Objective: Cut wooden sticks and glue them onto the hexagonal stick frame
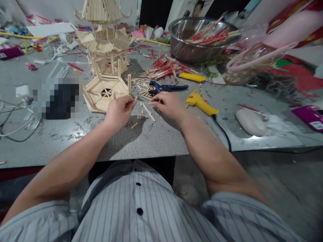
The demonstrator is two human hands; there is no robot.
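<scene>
My left hand (119, 112) pinches a short wooden stick piece (135, 99) between thumb and fingers, just right of the hexagonal stick base (94, 107). That base has low walls of stacked sticks and several upright posts. My right hand (168, 105) is low over the table with thumb and fingertips drawn together by the loose stick pieces (148, 112); what lies between them is too small to make out. Behind the base stands a tiered stick pagoda (108, 47). Blue-handled cutting pliers (171, 88) lie just beyond my right hand.
A yellow hot glue gun (202, 103) with a black cord lies to the right, near a yellow utility knife (192, 77). Red-ended sticks (164, 69) are piled before a steel basin (199, 50). A white computer mouse (250, 121) sits farther right. Cables (10, 116) run at left.
</scene>
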